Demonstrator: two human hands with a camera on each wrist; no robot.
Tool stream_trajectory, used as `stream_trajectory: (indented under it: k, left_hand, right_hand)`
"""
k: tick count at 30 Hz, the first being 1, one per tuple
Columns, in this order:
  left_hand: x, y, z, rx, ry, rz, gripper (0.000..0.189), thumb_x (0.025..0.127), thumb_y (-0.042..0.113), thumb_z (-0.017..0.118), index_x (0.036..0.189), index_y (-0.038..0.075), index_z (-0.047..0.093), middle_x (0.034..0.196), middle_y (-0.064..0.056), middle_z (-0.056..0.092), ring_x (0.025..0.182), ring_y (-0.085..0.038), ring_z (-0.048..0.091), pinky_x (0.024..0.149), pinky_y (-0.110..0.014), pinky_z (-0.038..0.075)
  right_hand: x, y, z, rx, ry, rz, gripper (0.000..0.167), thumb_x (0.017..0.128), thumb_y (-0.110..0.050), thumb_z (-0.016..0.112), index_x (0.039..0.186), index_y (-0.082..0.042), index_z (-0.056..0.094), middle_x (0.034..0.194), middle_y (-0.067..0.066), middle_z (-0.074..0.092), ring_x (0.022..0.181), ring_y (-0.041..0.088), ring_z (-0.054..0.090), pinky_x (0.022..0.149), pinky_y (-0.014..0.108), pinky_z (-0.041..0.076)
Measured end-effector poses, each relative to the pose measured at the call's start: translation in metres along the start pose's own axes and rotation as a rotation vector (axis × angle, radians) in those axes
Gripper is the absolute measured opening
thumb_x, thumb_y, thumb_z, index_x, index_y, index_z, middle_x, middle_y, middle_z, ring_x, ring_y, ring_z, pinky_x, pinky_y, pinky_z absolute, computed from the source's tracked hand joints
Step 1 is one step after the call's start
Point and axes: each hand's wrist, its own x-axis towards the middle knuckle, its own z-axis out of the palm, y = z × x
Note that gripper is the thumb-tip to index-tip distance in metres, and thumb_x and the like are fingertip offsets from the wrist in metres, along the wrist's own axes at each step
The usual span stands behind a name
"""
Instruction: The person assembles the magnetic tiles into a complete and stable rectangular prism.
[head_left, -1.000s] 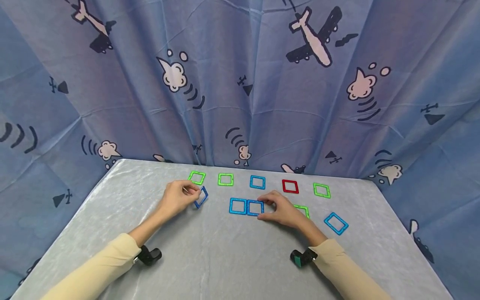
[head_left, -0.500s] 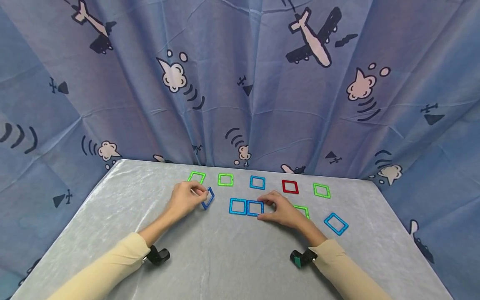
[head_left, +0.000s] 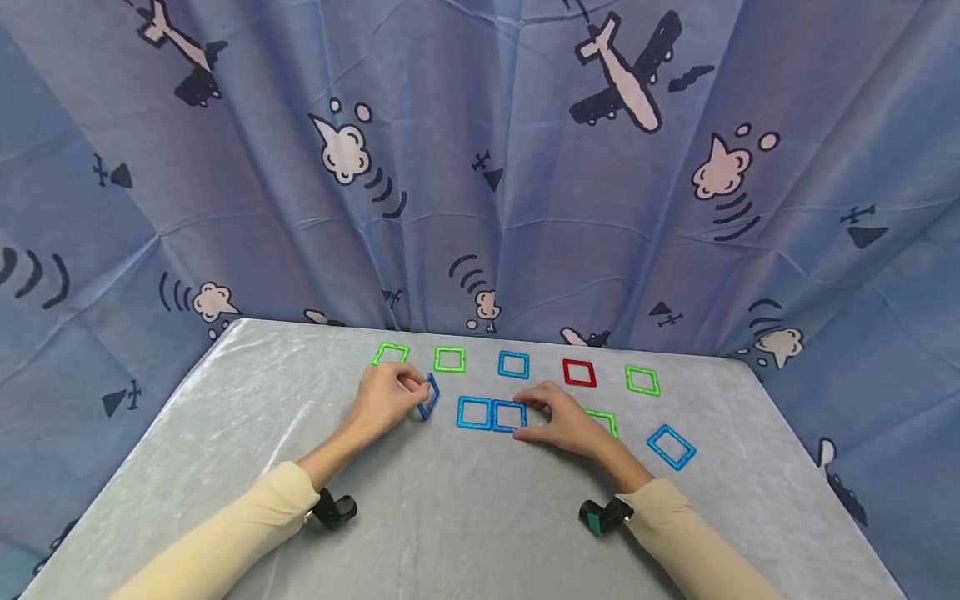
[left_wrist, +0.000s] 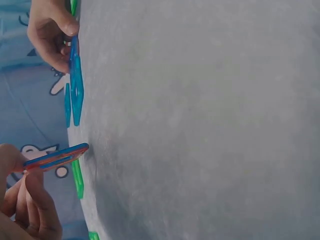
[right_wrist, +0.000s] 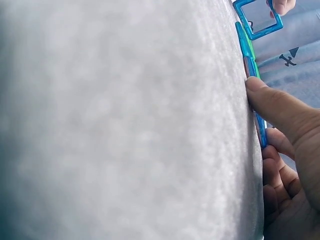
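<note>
In the head view, my left hand [head_left: 386, 398] pinches a blue square magnetic tile [head_left: 435, 403] by one side, with the open frame tilted up on edge. The left wrist view shows this raised tile [left_wrist: 76, 148] between thumb and fingers. To its right, a light blue square tile [head_left: 474, 427] lies flat, side against side with a darker blue tile [head_left: 509, 430]. My right hand [head_left: 558, 418] grips that darker tile by its right part, thumb at the near corner and fingers at the far corner. The right wrist view has the thumb [right_wrist: 270, 97] at the tile's edge.
Behind the hands runs a row of flat tiles: green [head_left: 392, 344], green [head_left: 450, 348], blue [head_left: 514, 352], red [head_left: 579, 362] and green [head_left: 642, 368]. A green tile [head_left: 604, 414] is partly covered by the right hand. Another blue tile [head_left: 681, 438] lies farther right. A patterned curtain [head_left: 420, 208] hangs behind the table.
My left hand has moved right with its blue tile, closer to the joined pair, and the tile has turned more upright. The right hand has stayed in place on its tile.
</note>
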Motion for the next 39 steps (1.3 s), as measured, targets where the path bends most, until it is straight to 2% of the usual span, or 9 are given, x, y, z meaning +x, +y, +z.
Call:
stream_trajectory:
  k: [4, 11, 17, 30, 39]
  left_hand:
    - [-0.001, 0.003, 0.003, -0.007, -0.012, -0.015, 0.008, 0.087, 0.014, 0.079, 0.081, 0.012, 0.076, 0.068, 0.009, 0.065, 0.056, -0.012, 0.058, 0.051, -0.03, 0.046]
    - [-0.001, 0.007, 0.01, -0.017, -0.007, -0.004, 0.007, 0.085, 0.014, 0.08, 0.081, 0.011, 0.076, 0.068, 0.009, 0.065, 0.057, -0.01, 0.058, 0.052, -0.031, 0.047]
    - [-0.001, 0.008, 0.015, -0.007, -0.002, -0.007, 0.006, 0.085, 0.015, 0.08, 0.082, 0.012, 0.076, 0.068, 0.011, 0.065, 0.058, -0.008, 0.06, 0.057, -0.032, 0.049]
    - [-0.001, 0.011, 0.02, -0.016, 0.014, -0.009, 0.007, 0.084, 0.013, 0.081, 0.079, 0.012, 0.075, 0.066, 0.01, 0.065, 0.061, -0.009, 0.06, 0.062, -0.034, 0.05]
    - [0.001, 0.015, 0.023, -0.038, 0.019, -0.014, 0.007, 0.082, 0.011, 0.08, 0.077, 0.012, 0.075, 0.065, 0.009, 0.065, 0.056, -0.009, 0.06, 0.054, -0.032, 0.049]
  right_hand:
    - [0.0, -0.001, 0.0, 0.009, 0.001, 0.001, 0.051, 0.082, -0.029, 0.089, 0.125, -0.008, 0.07, 0.109, 0.003, 0.059, 0.101, 0.021, 0.054, 0.091, 0.043, 0.048]
    - [0.0, -0.001, 0.001, 0.001, 0.005, -0.007, 0.051, 0.082, -0.029, 0.089, 0.124, -0.008, 0.071, 0.109, 0.002, 0.059, 0.1, 0.021, 0.055, 0.09, 0.042, 0.048]
    - [-0.001, -0.002, 0.001, 0.006, -0.005, 0.022, 0.051, 0.082, -0.029, 0.089, 0.126, -0.01, 0.07, 0.11, 0.0, 0.058, 0.101, 0.019, 0.053, 0.092, 0.041, 0.047]
    - [0.0, -0.002, 0.0, 0.013, -0.008, 0.028, 0.051, 0.081, -0.027, 0.089, 0.125, -0.009, 0.071, 0.108, 0.0, 0.058, 0.101, 0.019, 0.053, 0.091, 0.041, 0.047]
    - [0.001, -0.001, 0.0, 0.015, 0.004, -0.015, 0.052, 0.081, -0.028, 0.09, 0.123, -0.006, 0.071, 0.107, 0.001, 0.059, 0.1, 0.02, 0.054, 0.088, 0.042, 0.047]
